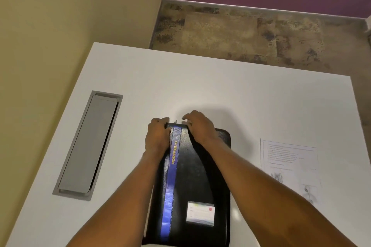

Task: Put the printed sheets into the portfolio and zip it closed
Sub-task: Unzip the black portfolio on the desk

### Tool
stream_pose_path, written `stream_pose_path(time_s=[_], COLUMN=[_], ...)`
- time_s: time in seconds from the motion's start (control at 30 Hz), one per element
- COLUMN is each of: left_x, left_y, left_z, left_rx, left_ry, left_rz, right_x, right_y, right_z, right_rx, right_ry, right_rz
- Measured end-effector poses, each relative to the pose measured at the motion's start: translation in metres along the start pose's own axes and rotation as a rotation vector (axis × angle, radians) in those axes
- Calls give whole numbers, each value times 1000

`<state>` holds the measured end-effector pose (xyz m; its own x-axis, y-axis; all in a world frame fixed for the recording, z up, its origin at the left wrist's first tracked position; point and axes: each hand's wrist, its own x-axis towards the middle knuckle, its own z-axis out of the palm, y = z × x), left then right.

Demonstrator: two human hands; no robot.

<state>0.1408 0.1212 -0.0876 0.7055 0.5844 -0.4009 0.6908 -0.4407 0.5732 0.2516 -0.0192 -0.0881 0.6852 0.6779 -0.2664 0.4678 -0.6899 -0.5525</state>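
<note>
Two hands are working at the far edge of the black portfolio lying flat on the table. Left hand is gripping its far left corner, fingers curled over the edge; right hand is resting there with fingers curled beside the zipper pull, pinch unclear. Printed sheets are lying right of the portfolio, apart.

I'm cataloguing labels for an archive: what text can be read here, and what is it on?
"PORTFOLIO": gold letters on the blue stripe of the black portfolio.
Too blurred to read: the writing on the card on the portfolio's front.
Too small to read: the lines on the printed sheet on the table.
</note>
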Motion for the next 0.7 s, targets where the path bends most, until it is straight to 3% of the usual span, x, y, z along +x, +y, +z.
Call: stream_pose_path(time_s=[0.17, 0.4, 0.53, 0.7], left_x=[17, 22, 22, 32], left_y=[6, 0, 4, 0], left_z=[-7, 1, 1, 3], left_rx=[95, 49, 21, 73], left_ry=[-63, 6, 18, -2], left_rz=[102, 67, 38, 47], right_x=[42, 59, 61, 59], right_y=[-1, 2, 2, 14], right_z=[10, 14, 16, 12], right_rx=[-139, -236, -215, -326], right_ry=[-180, -187, -213, -147], right_rz=[-140, -296, -296, -432])
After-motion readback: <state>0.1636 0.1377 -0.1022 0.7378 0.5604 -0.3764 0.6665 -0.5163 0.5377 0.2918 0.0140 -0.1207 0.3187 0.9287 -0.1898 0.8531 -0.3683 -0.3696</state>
